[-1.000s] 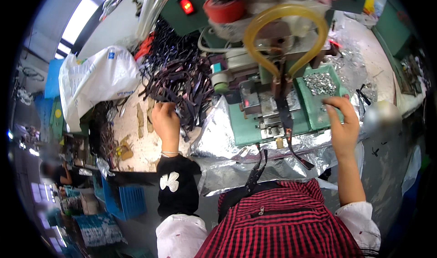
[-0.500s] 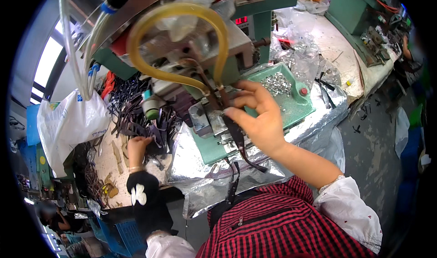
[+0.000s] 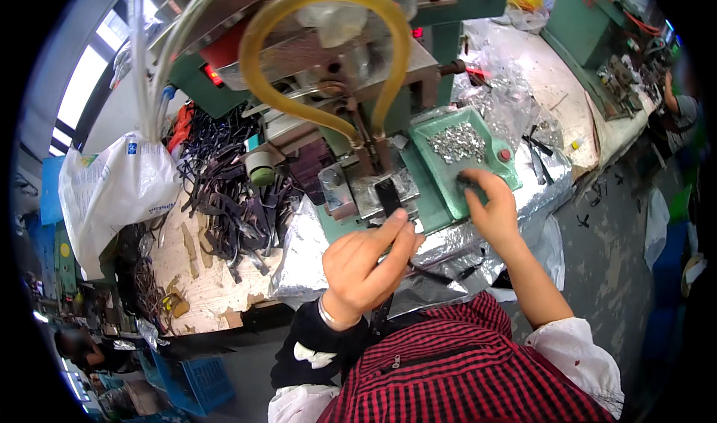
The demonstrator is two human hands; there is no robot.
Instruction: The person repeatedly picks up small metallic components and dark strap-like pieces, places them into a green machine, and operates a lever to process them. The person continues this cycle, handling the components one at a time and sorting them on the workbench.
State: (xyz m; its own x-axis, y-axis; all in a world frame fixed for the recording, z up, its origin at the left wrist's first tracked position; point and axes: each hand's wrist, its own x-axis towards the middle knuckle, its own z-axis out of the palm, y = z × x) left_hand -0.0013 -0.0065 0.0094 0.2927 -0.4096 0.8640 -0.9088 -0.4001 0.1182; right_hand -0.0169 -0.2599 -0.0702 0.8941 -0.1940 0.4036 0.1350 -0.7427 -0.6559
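Note:
My left hand (image 3: 367, 268) pinches a black strap (image 3: 388, 197) between thumb and forefinger, its flat end lying on the small metal block (image 3: 366, 197) of a green press. More dark strap hangs below that hand. To the right, my right hand (image 3: 493, 210) dips into the lower part of a green tray (image 3: 442, 186), fingers and thumb bent toward each other. Something dark shows at those fingertips; what it is cannot be made out. A heap of small shiny metal pieces (image 3: 457, 142) lies farther up the tray. A yellow hose (image 3: 250, 53) loops above the block.
A tangled pile of dark straps (image 3: 243, 221) covers the table to the left, beside a white plastic bag (image 3: 116, 191). Silver foil (image 3: 302, 262) covers the table's front edge. Loose straps (image 3: 539, 154) lie right of the tray. Another green machine (image 3: 586, 31) stands far right.
My left hand has come from the strap pile to the press and holds a strap there. My right hand has left the press block and moved right into the tray.

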